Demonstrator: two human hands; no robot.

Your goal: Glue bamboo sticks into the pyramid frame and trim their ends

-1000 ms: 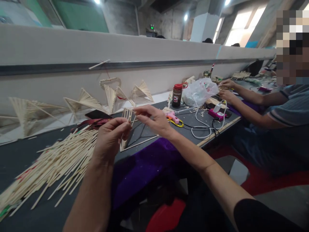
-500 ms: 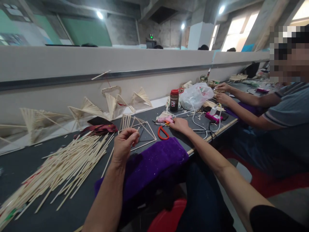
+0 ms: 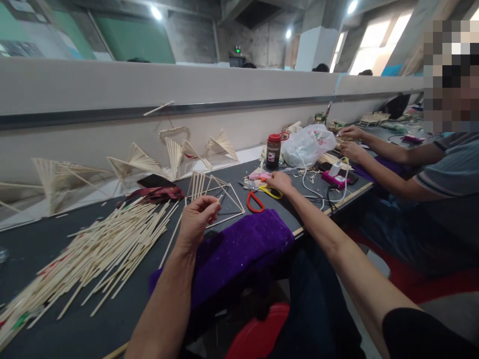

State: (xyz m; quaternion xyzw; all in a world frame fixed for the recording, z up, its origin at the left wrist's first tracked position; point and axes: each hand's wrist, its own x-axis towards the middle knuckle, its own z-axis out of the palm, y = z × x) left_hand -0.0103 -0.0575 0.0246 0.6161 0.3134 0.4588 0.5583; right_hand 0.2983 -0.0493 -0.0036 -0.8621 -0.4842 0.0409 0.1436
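Note:
My left hand [image 3: 197,219] is closed in a pinch over the purple cloth, with the tip of a thin wooden stick [image 3: 220,198] showing at its fingertips. Just beyond it stands an open frame of glued sticks [image 3: 235,195] with a fan of sticks at its left. Further right, my right hand [image 3: 281,182] is closed around the rear of a pink glue gun [image 3: 259,176] lying on the table; its fingers are partly hidden. Beside that hand lie scissors with a red handle [image 3: 255,202] and a yellow handle [image 3: 272,192].
A large pile of loose sticks [image 3: 116,249] covers the left of the table. Several stick models [image 3: 140,160] lean along the partition. A dark bottle [image 3: 273,152], plastic bag [image 3: 310,143] and magenta power strip [image 3: 335,179] with cables lie right. A co-worker's hands [image 3: 352,142] are beyond.
My right hand has shifted slightly up off the scissors, so the yellow handle now shows. My left hand keeps its pinch, almost unmoved. The view has tilted a little.

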